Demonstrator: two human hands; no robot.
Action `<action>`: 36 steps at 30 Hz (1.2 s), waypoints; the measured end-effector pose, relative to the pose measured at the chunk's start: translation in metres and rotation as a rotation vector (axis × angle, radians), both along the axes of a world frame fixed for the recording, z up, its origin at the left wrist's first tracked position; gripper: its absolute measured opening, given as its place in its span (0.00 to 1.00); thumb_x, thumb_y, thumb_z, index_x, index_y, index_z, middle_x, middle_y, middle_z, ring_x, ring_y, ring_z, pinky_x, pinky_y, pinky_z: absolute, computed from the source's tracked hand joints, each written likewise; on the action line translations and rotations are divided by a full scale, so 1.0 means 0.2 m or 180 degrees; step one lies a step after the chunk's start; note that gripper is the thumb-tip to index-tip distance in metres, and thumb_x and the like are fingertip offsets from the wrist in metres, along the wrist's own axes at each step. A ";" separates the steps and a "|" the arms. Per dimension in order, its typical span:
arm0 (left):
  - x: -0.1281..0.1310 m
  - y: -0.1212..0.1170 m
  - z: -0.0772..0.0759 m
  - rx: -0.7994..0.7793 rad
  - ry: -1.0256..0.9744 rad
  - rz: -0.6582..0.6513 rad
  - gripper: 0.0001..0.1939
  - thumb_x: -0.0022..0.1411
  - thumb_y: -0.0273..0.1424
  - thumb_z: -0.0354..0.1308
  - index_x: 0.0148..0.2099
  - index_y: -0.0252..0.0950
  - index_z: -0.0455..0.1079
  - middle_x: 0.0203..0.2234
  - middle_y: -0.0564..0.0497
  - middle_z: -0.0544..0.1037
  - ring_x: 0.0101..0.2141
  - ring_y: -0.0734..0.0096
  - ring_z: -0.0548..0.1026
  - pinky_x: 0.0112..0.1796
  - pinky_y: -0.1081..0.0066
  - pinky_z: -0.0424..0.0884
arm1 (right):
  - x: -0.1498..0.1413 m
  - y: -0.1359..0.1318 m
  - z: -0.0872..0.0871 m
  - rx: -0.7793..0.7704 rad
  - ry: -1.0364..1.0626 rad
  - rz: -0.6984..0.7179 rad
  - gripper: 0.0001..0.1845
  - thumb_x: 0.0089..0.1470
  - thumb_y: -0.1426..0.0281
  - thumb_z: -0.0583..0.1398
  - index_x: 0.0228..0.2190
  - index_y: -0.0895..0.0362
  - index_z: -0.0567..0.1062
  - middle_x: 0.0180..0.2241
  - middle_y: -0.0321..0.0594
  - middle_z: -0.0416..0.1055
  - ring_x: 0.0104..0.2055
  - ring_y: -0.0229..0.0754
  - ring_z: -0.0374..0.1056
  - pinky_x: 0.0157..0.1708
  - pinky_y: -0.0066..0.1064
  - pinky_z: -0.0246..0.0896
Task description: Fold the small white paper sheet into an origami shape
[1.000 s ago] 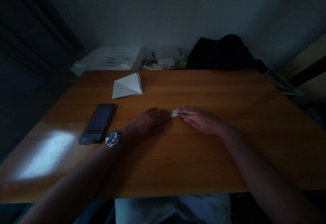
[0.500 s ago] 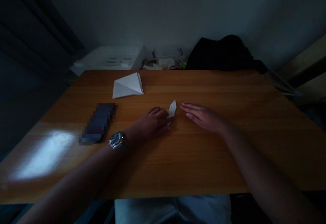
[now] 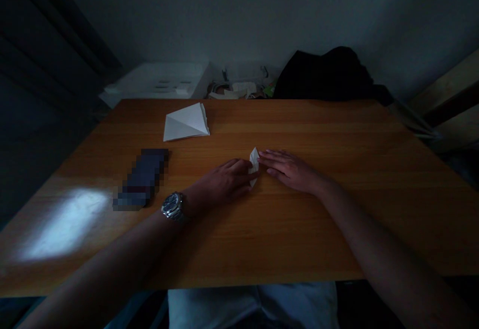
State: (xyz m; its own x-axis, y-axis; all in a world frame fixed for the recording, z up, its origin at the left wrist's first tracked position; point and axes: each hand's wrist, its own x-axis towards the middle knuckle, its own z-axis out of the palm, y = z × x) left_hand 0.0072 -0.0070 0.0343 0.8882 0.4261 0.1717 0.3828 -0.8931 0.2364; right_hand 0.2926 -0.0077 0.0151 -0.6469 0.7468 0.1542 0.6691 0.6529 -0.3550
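A small piece of folded white paper (image 3: pixel 254 155) lies upright-lengthwise on the wooden table, its pointed tip facing away from me. My left hand (image 3: pixel 230 180) comes from the left with bent fingers over the paper's middle, gripping it; part of the paper is hidden under them. My right hand (image 3: pixel 286 170) lies palm down with fingers stretched out, the fingertips at the paper's right edge. Whether they press on it I cannot tell. A metal wristwatch (image 3: pixel 172 206) sits on my left wrist.
Farther back left lies a larger folded white paper (image 3: pixel 187 123). A dark phone-like slab (image 3: pixel 144 176), blurred out, rests on the left of the wooden table (image 3: pixel 239 249). Behind the table's far edge are a white plastic bin (image 3: pixel 160 77) and black cloth (image 3: pixel 324 77).
The small paper has turned from lying crosswise between both hands to pointing away from me. My left fingers have bent over it. My right hand drew off rightward, then came back to its edge.
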 end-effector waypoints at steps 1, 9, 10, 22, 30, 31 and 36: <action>0.00 0.00 0.00 0.0008 -0.0024 -0.0014 0.24 0.76 0.40 0.48 0.69 0.39 0.63 0.61 0.40 0.68 0.60 0.54 0.67 0.61 0.54 0.65 | 0.00 0.00 0.00 0.0010 -0.0007 0.0000 0.25 0.72 0.62 0.50 0.66 0.45 0.64 0.70 0.38 0.56 0.72 0.47 0.51 0.70 0.52 0.48; -0.01 0.00 -0.02 -0.0130 -0.0146 -0.0045 0.25 0.76 0.40 0.49 0.70 0.39 0.61 0.66 0.42 0.66 0.65 0.58 0.65 0.64 0.56 0.64 | -0.01 0.00 0.01 -0.0046 0.0076 -0.0047 0.25 0.71 0.61 0.50 0.67 0.43 0.63 0.70 0.37 0.57 0.72 0.47 0.51 0.70 0.52 0.49; -0.01 0.00 -0.03 -0.0131 -0.0148 -0.0047 0.25 0.76 0.40 0.49 0.70 0.39 0.61 0.66 0.41 0.66 0.65 0.58 0.65 0.64 0.56 0.64 | -0.01 0.01 0.01 -0.0042 0.0080 -0.0042 0.25 0.71 0.61 0.50 0.67 0.44 0.63 0.70 0.37 0.57 0.72 0.47 0.51 0.70 0.52 0.49; 0.00 0.01 -0.01 -0.0110 -0.0161 -0.0007 0.23 0.75 0.40 0.51 0.68 0.39 0.64 0.65 0.41 0.67 0.63 0.57 0.68 0.62 0.54 0.65 | 0.01 0.01 -0.01 0.0058 0.0079 -0.0134 0.24 0.70 0.60 0.52 0.64 0.42 0.67 0.70 0.37 0.57 0.71 0.51 0.54 0.68 0.54 0.53; -0.01 0.02 -0.01 0.0231 -0.0008 0.0109 0.22 0.75 0.41 0.49 0.65 0.37 0.67 0.64 0.42 0.69 0.62 0.55 0.68 0.63 0.52 0.62 | 0.01 -0.01 0.03 0.0135 0.0150 -0.0161 0.21 0.69 0.61 0.54 0.60 0.46 0.73 0.70 0.41 0.57 0.71 0.51 0.55 0.67 0.53 0.56; -0.01 0.02 -0.01 0.0223 0.0007 0.0141 0.22 0.76 0.41 0.49 0.65 0.38 0.67 0.63 0.43 0.70 0.62 0.55 0.69 0.62 0.52 0.63 | 0.01 -0.02 0.03 0.0150 0.0154 -0.0168 0.21 0.69 0.61 0.55 0.59 0.48 0.74 0.69 0.42 0.58 0.71 0.51 0.54 0.67 0.52 0.55; -0.02 0.02 0.01 0.0100 -0.0060 0.0192 0.22 0.76 0.41 0.49 0.65 0.39 0.65 0.62 0.43 0.71 0.59 0.57 0.71 0.58 0.55 0.66 | 0.00 -0.02 0.04 0.0206 0.0217 -0.0122 0.19 0.68 0.62 0.56 0.57 0.47 0.76 0.69 0.41 0.59 0.71 0.51 0.55 0.67 0.53 0.56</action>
State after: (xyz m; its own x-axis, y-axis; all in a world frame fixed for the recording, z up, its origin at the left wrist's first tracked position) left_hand 0.0041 -0.0032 0.0353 0.8575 0.4730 0.2023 0.4319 -0.8756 0.2165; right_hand 0.2932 -0.0123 0.0236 -0.6044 0.7579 0.2456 0.6697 0.6503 -0.3586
